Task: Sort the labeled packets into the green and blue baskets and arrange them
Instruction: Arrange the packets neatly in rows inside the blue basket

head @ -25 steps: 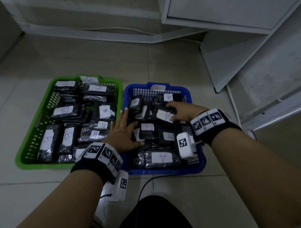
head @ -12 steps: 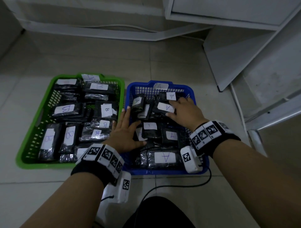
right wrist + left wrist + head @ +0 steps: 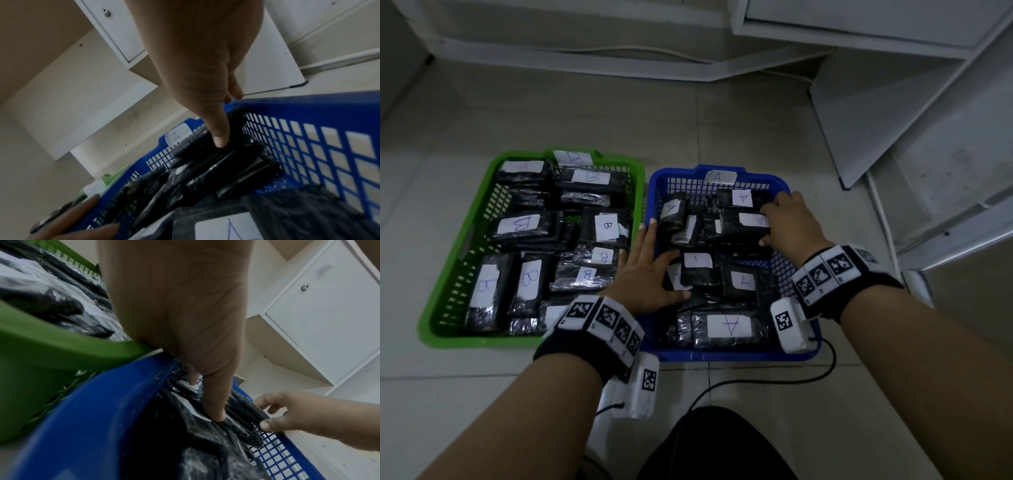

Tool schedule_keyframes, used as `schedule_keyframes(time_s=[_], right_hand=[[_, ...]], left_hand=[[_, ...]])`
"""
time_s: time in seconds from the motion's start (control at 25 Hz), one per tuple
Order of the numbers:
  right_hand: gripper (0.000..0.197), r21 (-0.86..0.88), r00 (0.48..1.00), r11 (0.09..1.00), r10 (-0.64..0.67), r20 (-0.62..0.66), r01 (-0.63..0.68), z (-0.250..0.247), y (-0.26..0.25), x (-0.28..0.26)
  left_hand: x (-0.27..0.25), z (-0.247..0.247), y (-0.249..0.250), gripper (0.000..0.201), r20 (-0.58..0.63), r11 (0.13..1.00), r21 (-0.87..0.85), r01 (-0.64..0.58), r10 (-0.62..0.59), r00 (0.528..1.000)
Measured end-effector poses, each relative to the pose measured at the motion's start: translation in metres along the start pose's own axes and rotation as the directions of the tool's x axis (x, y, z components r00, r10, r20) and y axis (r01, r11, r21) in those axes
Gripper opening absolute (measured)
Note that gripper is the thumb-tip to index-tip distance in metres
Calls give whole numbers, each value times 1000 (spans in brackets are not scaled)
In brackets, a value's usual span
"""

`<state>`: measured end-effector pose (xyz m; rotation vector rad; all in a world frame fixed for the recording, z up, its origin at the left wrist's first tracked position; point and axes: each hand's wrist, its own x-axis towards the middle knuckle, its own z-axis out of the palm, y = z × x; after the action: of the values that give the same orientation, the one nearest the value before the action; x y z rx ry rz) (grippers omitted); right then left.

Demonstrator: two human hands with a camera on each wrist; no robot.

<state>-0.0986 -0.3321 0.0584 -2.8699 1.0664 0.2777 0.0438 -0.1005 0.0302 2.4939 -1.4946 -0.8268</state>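
The black packets with white labels sit in two baskets standing side by side on the tiled floor (image 3: 482, 394), their long sides touching: the ones marked B fill the green basket (image 3: 448, 274), and the ones marked A lie in the blue basket (image 3: 722, 356), some flat, some tipped on edge toward its far end. The right hand (image 3: 787, 222) is at the far right corner of the blue basket, fingers and thumb curled round a packet marked A (image 3: 743, 226) that lies on top of the others there; from the right wrist the thumb presses on its dark wrapper while the fingers go behind it. The left hand (image 3: 647, 274) lies spread, fingers straight, across the blue basket's left rim where it meets the green one, its thumb (image 3: 213, 402) pressing down on a packet inside near that edge. Both baskets carry a paper tag on the far rim, B on green, A on blue. Both wrists wear black bands with checkered markers. White cabinets (image 3: 893, 20) stand beyond the baskets and a white board (image 3: 876, 113) leans to the right
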Motion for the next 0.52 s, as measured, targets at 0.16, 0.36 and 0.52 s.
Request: schedule_keyframes(time_s=[0.16,0.36,0.52], right_hand=[[55,107,995,994,-5,-95,15,7,-10,-4],[29,325,995,945,62,-79,-33,11,-17,-29],[43,19,917,999,-40,396,36,36,-17,-52]], left_hand=[[-1,-1,1,80,7,1000,7,8,-8,1000],[0,0,0,74,-4,1000,2,3,-3,1000],[1,1,0,62,-6,1000,1,4,-4,1000]])
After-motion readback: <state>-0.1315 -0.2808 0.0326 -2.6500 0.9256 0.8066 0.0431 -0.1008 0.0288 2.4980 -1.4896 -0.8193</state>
